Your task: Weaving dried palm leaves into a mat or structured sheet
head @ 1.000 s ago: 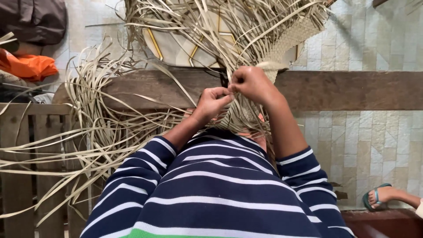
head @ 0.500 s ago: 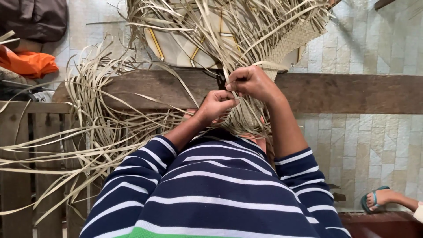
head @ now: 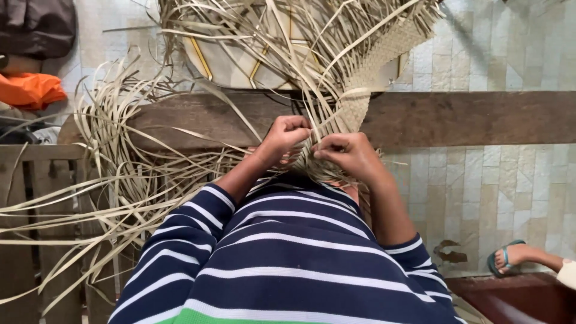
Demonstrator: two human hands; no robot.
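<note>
My left hand (head: 287, 135) and right hand (head: 351, 153) sit close together, fingers pinched tight on dried palm strips (head: 318, 120) beside the woven band (head: 354, 108), above the wooden beam (head: 468, 117).

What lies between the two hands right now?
Head view: pale dried leaf strips run up between the left hand and right hand; both pinch them.

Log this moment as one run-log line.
left hand: pinching strips | right hand: pinching strips | strips: loose, fanned left | woven band: above hands
</note>
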